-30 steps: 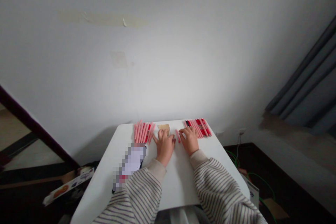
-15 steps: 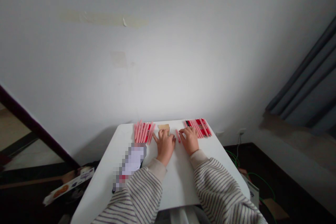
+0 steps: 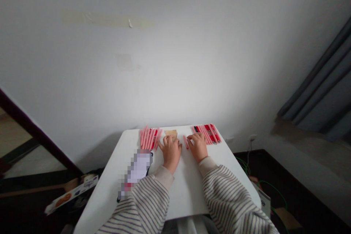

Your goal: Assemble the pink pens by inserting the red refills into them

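Both of my hands rest on a small white table [image 3: 189,190]. My left hand [image 3: 171,151] lies flat, fingers spread, its tips at a small tan card [image 3: 171,132]. Left of it lies a row of pink and red pens [image 3: 149,138]. My right hand [image 3: 197,146] lies flat too, fingers slightly curled, touching a second row of pink and red pens [image 3: 208,132]. One single pink pen [image 3: 185,141] lies between my two hands, next to the right thumb. Neither hand grips anything.
A blurred-out flat object [image 3: 135,172] lies on the table's left part. A white wall stands right behind the table. A printed box [image 3: 71,193] lies on the dark floor at left, cables [image 3: 263,184] at right, a grey curtain [image 3: 323,91] far right.
My left hand has shifted very slightly to the left. Nothing else has visibly changed.
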`<state>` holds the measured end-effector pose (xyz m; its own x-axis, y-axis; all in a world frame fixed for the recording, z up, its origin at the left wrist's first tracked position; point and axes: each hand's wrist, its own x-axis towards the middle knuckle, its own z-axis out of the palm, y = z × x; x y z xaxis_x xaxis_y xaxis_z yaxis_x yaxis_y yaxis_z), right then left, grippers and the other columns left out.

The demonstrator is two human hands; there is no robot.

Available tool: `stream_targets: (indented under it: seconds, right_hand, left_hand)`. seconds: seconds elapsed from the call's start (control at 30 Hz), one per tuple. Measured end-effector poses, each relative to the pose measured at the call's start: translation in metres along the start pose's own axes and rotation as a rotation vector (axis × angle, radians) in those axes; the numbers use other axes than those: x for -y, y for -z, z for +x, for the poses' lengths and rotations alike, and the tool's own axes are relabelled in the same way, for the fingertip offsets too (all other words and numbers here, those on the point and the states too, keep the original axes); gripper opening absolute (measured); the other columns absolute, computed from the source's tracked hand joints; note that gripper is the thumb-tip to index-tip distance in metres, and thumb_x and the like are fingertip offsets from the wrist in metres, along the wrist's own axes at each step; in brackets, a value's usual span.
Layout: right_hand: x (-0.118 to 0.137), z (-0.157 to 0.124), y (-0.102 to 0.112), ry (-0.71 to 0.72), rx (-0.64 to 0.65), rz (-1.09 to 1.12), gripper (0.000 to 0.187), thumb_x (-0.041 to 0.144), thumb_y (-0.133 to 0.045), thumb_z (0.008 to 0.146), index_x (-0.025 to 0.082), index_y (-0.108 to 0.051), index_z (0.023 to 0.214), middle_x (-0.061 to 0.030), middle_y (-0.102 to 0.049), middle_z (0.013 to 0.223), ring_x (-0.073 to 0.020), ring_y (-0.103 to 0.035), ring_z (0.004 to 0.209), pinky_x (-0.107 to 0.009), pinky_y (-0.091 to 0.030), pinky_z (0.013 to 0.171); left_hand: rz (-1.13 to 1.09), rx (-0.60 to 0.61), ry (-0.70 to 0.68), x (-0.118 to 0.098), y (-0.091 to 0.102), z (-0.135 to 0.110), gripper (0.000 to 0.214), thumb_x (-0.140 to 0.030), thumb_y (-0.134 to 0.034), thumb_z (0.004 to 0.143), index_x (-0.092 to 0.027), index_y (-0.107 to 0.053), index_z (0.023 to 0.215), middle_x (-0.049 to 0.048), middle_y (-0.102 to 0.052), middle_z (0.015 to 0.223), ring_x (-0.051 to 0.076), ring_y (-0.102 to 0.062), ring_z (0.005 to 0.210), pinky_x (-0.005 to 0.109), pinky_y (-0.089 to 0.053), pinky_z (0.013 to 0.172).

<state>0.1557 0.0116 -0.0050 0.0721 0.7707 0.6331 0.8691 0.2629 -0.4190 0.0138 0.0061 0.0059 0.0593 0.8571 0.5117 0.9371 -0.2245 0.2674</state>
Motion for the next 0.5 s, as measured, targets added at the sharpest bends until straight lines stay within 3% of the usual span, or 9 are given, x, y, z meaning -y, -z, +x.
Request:
stream_targets:
  seconds: [0.5]
  right_hand:
    - [-0.0056, 0.0003, -0.0042, -0.022, 0.002, 0.006, 0.013, 0.022, -0.057, 0.086, 0.024, -0.069, 0.091, -0.0044, -0.068, 0.093, -0.0239, -0.047, 0.098, -0.037, -0.029, 0.085]
  left_hand:
    - [-0.075, 0.036, 0.018, -0.0014, -0.0043, 0.0025, 0.012, -0.024, -0.055, 0.082, -0.023, -0.067, 0.081, 0.0057, -0.06, 0.114, 0.026, -0.043, 0.115, 0.058, -0.021, 0.106]
